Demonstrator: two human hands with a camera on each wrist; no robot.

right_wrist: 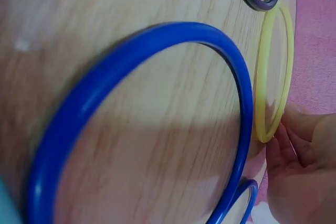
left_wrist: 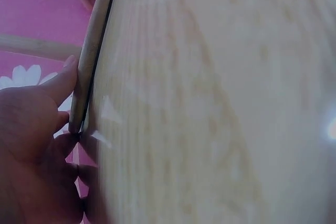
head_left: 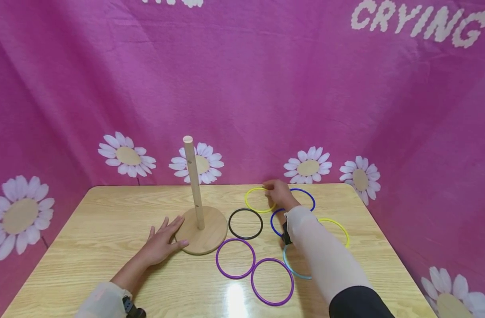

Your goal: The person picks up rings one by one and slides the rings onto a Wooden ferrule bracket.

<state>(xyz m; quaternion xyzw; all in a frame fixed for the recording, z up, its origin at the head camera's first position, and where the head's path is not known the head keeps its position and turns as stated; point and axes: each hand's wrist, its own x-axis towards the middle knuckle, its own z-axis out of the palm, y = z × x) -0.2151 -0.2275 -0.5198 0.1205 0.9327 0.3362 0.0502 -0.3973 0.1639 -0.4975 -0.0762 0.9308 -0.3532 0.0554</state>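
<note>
My right hand (head_left: 280, 193) pinches the near edge of a yellow ring (right_wrist: 261, 77) between thumb and fingers at the table's back. That ring appears to lie almost flat. On the left, my left hand (head_left: 161, 243) rests its spread fingers and thumb against the rim of a round wooden base (head_left: 214, 234). An upright wooden pole (head_left: 194, 185) rises from this base, with no ring around it. Close to the right hand lie two blue rings, a front one (right_wrist: 181, 31) and a back one (head_left: 314, 205); the right wrist and forearm partly cover them.
A black ring (head_left: 229, 224) lies right of the base, with two purple rings (head_left: 235, 277) nearer the front. Under the right forearm, a light blue ring (head_left: 285, 258) and another yellow ring (head_left: 347, 236) are partly hidden. A pink flowered cloth (head_left: 242, 88) hangs behind the wooden table (head_left: 107, 212).
</note>
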